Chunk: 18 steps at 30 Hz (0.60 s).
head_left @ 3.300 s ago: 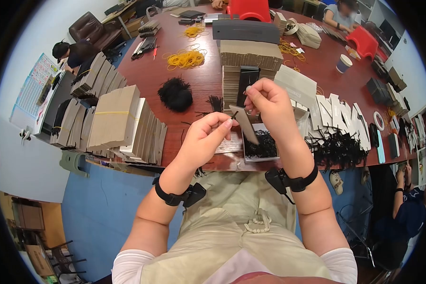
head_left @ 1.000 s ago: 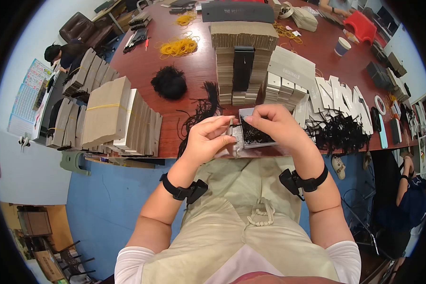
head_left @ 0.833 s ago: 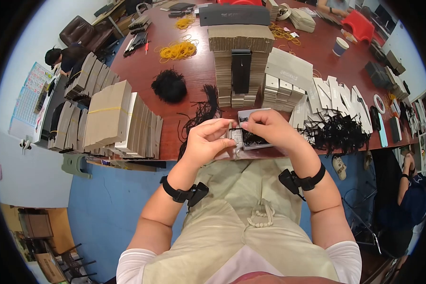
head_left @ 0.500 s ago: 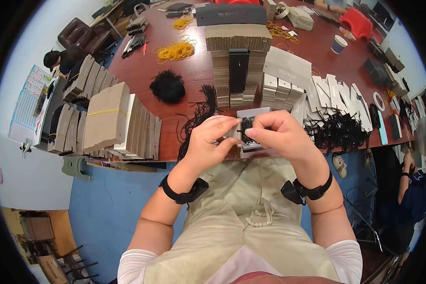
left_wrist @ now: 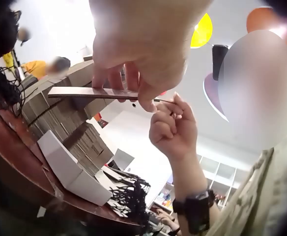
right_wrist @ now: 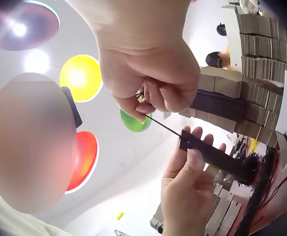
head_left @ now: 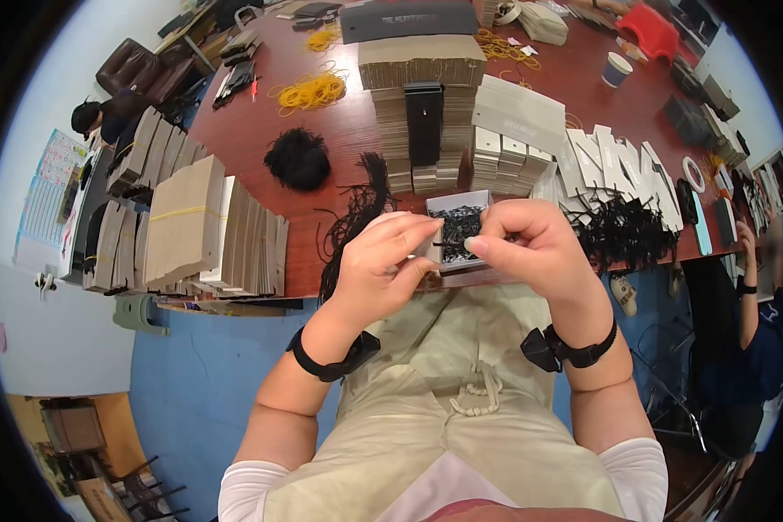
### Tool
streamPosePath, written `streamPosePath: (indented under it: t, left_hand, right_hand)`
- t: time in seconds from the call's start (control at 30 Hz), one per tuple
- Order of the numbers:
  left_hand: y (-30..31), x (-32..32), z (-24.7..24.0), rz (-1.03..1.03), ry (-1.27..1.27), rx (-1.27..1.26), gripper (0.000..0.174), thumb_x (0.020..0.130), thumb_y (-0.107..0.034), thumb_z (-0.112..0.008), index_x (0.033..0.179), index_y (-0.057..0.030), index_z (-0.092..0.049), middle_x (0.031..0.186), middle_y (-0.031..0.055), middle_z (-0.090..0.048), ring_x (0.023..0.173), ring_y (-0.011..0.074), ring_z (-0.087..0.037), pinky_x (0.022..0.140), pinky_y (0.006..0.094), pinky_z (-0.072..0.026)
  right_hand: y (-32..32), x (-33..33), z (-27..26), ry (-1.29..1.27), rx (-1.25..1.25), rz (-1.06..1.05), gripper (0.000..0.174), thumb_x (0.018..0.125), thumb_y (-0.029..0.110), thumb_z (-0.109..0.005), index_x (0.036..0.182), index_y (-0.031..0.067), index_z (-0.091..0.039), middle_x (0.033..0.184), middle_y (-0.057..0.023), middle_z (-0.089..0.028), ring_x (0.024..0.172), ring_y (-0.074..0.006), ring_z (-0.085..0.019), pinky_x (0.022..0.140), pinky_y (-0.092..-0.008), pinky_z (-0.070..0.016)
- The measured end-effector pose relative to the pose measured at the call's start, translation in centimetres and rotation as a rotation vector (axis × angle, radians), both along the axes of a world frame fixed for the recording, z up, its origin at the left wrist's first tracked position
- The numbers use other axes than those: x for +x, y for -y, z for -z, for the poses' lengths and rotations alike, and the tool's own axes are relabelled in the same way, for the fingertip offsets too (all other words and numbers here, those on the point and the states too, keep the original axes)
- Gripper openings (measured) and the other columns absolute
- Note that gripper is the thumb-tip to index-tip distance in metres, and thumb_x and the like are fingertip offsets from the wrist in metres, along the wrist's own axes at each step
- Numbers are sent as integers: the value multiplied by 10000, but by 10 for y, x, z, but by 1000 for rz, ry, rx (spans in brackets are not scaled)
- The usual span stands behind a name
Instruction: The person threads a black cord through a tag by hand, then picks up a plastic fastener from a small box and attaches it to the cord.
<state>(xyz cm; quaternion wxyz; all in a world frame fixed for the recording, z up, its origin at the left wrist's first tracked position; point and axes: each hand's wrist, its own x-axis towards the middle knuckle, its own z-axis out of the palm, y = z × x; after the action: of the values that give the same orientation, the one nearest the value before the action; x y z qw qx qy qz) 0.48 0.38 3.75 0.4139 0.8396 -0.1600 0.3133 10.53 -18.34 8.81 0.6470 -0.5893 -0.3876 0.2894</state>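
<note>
My left hand (head_left: pixel 378 265) holds a narrow hang tag (right_wrist: pixel 217 160) between thumb and fingers. The tag is dark on one face, and its pale side (left_wrist: pixel 92 92) shows in the left wrist view. From the hole at its end a thin black string (right_wrist: pixel 162 124) runs straight across to my right hand (head_left: pixel 535 248), which pinches it between thumb and curled fingers. Below and between the hands sits a small white box (head_left: pixel 461 197) full of black strings (head_left: pixel 461 228). In the head view the left fingers mostly hide the tag.
Loose black strings (head_left: pixel 357 213) and a round black bundle (head_left: pixel 297 160) lie to the left. Tall cardboard stacks (head_left: pixel 422 68) stand behind the box, and a banded stack (head_left: pixel 183 222) at far left. Strung white tags (head_left: pixel 613 170) lie right. Farther back are rubber bands (head_left: pixel 313 90) and a paper cup (head_left: pixel 616 70).
My right hand has drawn away from the left hand to the right, pulling the string out straight from the tag. The left hand keeps its hold. More of the white box shows.
</note>
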Motion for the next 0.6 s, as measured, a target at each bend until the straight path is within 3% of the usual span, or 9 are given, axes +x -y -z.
streamPosePath:
  t: [0.1, 0.17, 0.2, 0.27, 0.33, 0.4, 0.5, 0.57, 0.6]
  left_hand:
    - [1, 4, -16, -106, 29, 141, 392, 636, 13, -699, 1023, -2, -637, 975, 121, -641, 908, 307, -597, 799, 363, -477]
    - [1, 7, -13, -104, 45, 222, 515, 635, 6, -708, 1134, -9, -583, 1001, 117, -642, 917, 315, -595, 831, 384, -475]
    - [6, 7, -11, -94, 37, 224, 559, 636, 4, -709, 1173, -9, -557, 1011, 116, -642, 927, 318, -595, 843, 390, -472]
    - [15, 6, -5, -31, -101, 119, 714, 639, -34, -733, 1292, -1, -446, 1126, 145, -602, 1019, 329, -571, 907, 412, -441]
    - [17, 8, 0, -105, 3, 226, 728, 639, -69, -749, 1293, 8, -438, 1195, 165, -558, 1074, 333, -543, 929, 413, -422]
    - [15, 4, 0, -210, 67, 306, 736, 635, -126, -773, 1277, 29, -448, 1249, 188, -509, 1115, 330, -513, 941, 419, -401]
    - [-6, -8, 22, -272, -144, 227, 386, 661, -82, -739, 1014, -3, -603, 1000, 132, -591, 942, 317, -546, 811, 386, -440]
    - [-9, -8, 37, -278, -250, 245, 245, 680, -77, -715, 897, -21, -614, 909, 111, -590, 888, 316, -539, 768, 379, -444]
    - [-7, -8, 43, -281, -314, 256, 201, 694, -84, -703, 858, -20, -605, 842, 113, -568, 857, 320, -525, 755, 391, -438]
  right_hand:
    - [-2, 2, 3, 78, -113, 75, 269, 836, 153, -639, 629, 17, -533, 539, 62, -409, 517, -32, -318, 446, -241, -258]
    - [-8, 2, 12, 187, -320, 198, 274, 827, 177, -651, 644, 7, -537, 525, 46, -412, 511, -40, -324, 443, -248, -261]
    - [-10, 6, 25, 246, -257, 161, 236, 833, 213, -669, 727, 15, -595, 555, 68, -447, 503, -11, -358, 433, -210, -261]
    - [-12, 7, 35, 121, -261, 163, 213, 837, 197, -663, 743, 18, -597, 559, 63, -459, 506, -9, -361, 433, -212, -269]
    - [-1, 10, 34, 60, -290, 161, 181, 848, 165, -637, 748, 18, -600, 578, 57, -487, 508, -9, -382, 435, -210, -279]
    - [21, 17, 36, 68, -299, 338, 192, 832, 176, -628, 723, 20, -602, 557, 47, -464, 518, -32, -391, 450, -233, -311]
    - [85, 33, 19, -153, -42, 596, 107, 849, 142, -596, 809, 46, -622, 613, 65, -492, 475, -9, -373, 410, -179, -262]
    - [115, 48, 23, -171, 141, 814, 116, 863, 156, -590, 810, 56, -614, 593, 65, -471, 458, -10, -368, 402, -178, -254]
    - [124, 56, 26, -118, 92, 883, 123, 868, 162, -588, 808, 57, -608, 587, 67, -461, 460, -4, -365, 400, -174, -250]
